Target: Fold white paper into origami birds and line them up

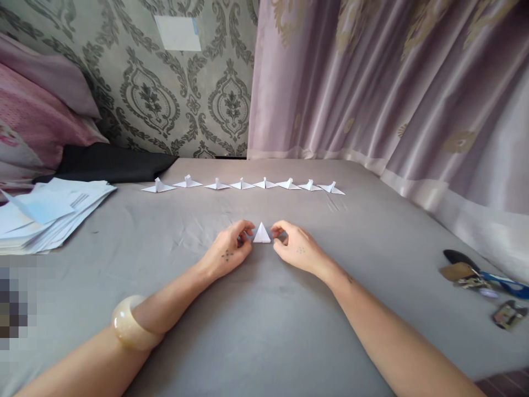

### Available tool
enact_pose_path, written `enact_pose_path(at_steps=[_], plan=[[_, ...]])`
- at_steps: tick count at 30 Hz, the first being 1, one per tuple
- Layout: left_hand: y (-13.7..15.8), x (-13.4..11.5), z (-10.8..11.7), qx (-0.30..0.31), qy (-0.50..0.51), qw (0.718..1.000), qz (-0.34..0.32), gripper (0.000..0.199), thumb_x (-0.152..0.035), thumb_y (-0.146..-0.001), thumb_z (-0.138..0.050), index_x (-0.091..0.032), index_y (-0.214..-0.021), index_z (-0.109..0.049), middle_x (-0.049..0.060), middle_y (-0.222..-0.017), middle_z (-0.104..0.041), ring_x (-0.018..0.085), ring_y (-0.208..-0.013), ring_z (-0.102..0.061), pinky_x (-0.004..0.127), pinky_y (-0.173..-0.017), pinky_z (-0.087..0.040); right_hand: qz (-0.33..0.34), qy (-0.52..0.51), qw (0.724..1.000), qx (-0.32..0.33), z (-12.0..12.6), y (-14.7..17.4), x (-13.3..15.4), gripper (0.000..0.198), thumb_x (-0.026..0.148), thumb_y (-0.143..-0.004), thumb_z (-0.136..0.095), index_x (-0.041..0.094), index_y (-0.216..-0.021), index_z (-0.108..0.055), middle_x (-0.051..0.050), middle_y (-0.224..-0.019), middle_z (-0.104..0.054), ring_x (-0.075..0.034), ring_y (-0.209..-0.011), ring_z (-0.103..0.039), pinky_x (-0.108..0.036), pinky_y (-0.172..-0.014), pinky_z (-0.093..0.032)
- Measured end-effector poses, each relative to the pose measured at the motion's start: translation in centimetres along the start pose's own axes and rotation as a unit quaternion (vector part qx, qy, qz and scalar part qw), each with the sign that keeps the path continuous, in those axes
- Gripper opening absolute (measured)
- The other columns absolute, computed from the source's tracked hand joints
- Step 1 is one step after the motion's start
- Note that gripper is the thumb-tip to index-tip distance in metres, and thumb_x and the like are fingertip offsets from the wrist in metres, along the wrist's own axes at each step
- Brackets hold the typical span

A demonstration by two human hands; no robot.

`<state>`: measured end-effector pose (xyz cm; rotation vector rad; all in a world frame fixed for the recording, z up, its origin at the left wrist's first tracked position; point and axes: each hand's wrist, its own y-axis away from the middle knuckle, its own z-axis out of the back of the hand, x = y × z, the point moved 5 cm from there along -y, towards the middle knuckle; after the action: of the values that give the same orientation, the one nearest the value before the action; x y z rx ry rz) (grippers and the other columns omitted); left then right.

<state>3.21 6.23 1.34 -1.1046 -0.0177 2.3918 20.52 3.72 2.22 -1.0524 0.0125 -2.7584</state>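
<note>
A small folded white paper triangle (262, 234) lies on the grey bed sheet with its point facing away from me. Just left of it is my left hand (230, 248), fingers curled and thumb a little apart from them. On the opposite side my right hand (298, 247) mirrors that pose, its fingertips close to the triangle's right edge. Neither hand appears to grip the paper. Beyond them, several folded white paper pieces with flat wings, such as this one (217, 186), stand in a row across the sheet.
A stack of paper sheets (58, 209) sits at the left, in front of black cloth (111, 162) and pink bedding (41, 116). Keys (471, 280) and other small items lie at the right. A mauve curtain (330, 82) and patterned wall (190, 82) border the bed (273, 331).
</note>
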Motion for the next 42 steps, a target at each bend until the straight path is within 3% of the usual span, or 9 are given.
enact_pose_path(at_steps=[3,9,13,16,22,26,29,34,42], plan=[[-0.1,-0.1,0.0,0.012,-0.001,1.0,0.013,0.025,-0.023,-0.08,-0.052,-0.019,-0.102,-0.063,0.002,-0.082,-0.061,0.012,-0.066,-0.057,0.024,-0.062,-0.047,0.013,0.014,1.0,0.001,-0.3,-0.1,0.1,0.027,0.021,-0.08,-0.052,0.025,-0.105,-0.062,-0.001,-0.099,-0.066,-0.012,-0.069,-0.057,-0.025,-0.067,-0.042],[-0.1,-0.4,-0.1,0.025,0.021,0.999,0.006,0.019,-0.016,-0.076,-0.051,-0.019,-0.09,-0.064,0.001,-0.083,-0.063,0.011,-0.065,-0.057,0.024,-0.063,-0.047,0.05,0.038,0.998,0.031,-0.5,0.2,0.8,0.03,0.014,-0.08,-0.049,0.027,-0.1,-0.066,-0.001,-0.096,-0.065,-0.012,-0.07,-0.057,-0.024,-0.065,-0.04],[0.0,0.1,-0.4,0.026,0.069,0.997,0.012,0.028,-0.019,-0.075,-0.056,-0.021,-0.104,-0.055,0.0,-0.087,-0.064,0.012,-0.067,-0.059,0.024,-0.064,-0.049,0.023,0.036,0.999,0.019,-0.4,0.4,1.0,0.014,0.031,-0.082,-0.056,0.024,-0.092,-0.064,-0.001,-0.096,-0.065,-0.014,-0.075,-0.058,-0.026,-0.066,-0.04],[0.0,0.2,-0.7,0.04,0.087,0.995,0.008,0.029,-0.02,-0.077,-0.056,-0.021,-0.106,-0.054,0.0,-0.085,-0.063,0.011,-0.067,-0.058,0.024,-0.064,-0.049,0.014,0.032,0.999,0.014,-0.8,0.5,1.0,0.022,0.042,-0.077,-0.066,0.023,-0.087,-0.061,0.0,-0.094,-0.065,-0.014,-0.076,-0.057,-0.026,-0.065,-0.039],[-0.2,-0.3,-0.2,0.029,0.1,0.995,0.005,0.031,-0.014,-0.075,-0.05,-0.018,-0.104,-0.057,0.001,-0.086,-0.062,0.011,-0.068,-0.056,0.025,-0.065,-0.048,0.052,0.039,0.998,-0.018,-1.8,0.2,1.0,0.002,0.022,-0.082,-0.06,0.023,-0.083,-0.061,0.002,-0.088,-0.06,-0.01,-0.066,-0.053,-0.023,-0.061,-0.037],[-0.5,0.3,0.6,-0.023,0.083,0.995,0.054,0.028,-0.013,-0.072,-0.048,-0.017,-0.096,-0.062,0.002,-0.086,-0.064,0.013,-0.073,-0.058,0.026,-0.069,-0.048,0.11,0.119,0.984,-0.068,-1.8,0.3,1.2,0.019,0.015,-0.089,-0.048,0.023,-0.089,-0.065,-0.001,-0.094,-0.062,-0.011,-0.07,-0.055,-0.024,-0.064,-0.036],[-0.5,0.6,0.9,-0.045,0.074,0.993,0.079,0.021,-0.017,-0.073,-0.05,-0.016,-0.089,-0.063,0.001,-0.079,-0.064,0.013,-0.066,-0.057,0.026,-0.065,-0.048,0.14,0.174,0.974,-0.047,-1.9,0.5,1.4,0.025,0.014,-0.09,-0.045,0.023,-0.094,-0.068,-0.002,-0.096,-0.063,-0.012,-0.073,-0.056,-0.025,-0.063,-0.034],[-0.3,-0.3,0.9,-0.035,0.033,0.998,0.03,0.018,-0.015,-0.071,-0.049,-0.018,-0.081,-0.064,0.0,-0.077,-0.062,0.012,-0.066,-0.055,0.024,-0.064,-0.047,0.14,0.193,0.971,-0.015,-1.7,0.8,1.6,0.029,0.01,-0.084,-0.047,0.023,-0.096,-0.07,-0.002,-0.091,-0.062,-0.013,-0.074,-0.056,-0.026,-0.063,-0.035],[-0.2,-0.5,-0.1,-0.017,0.008,0.999,-0.05,0.011,-0.022,-0.08,-0.055,-0.021,-0.087,-0.063,0.001,-0.086,-0.059,0.012,-0.071,-0.056,0.023,-0.065,-0.047,0.055,0.086,0.994,-0.03,-1.3,0.1,0.7,0.007,0.027,-0.083,-0.061,0.023,-0.088,-0.06,0.002,-0.082,-0.062,-0.012,-0.067,-0.055,-0.024,-0.06,-0.035]])
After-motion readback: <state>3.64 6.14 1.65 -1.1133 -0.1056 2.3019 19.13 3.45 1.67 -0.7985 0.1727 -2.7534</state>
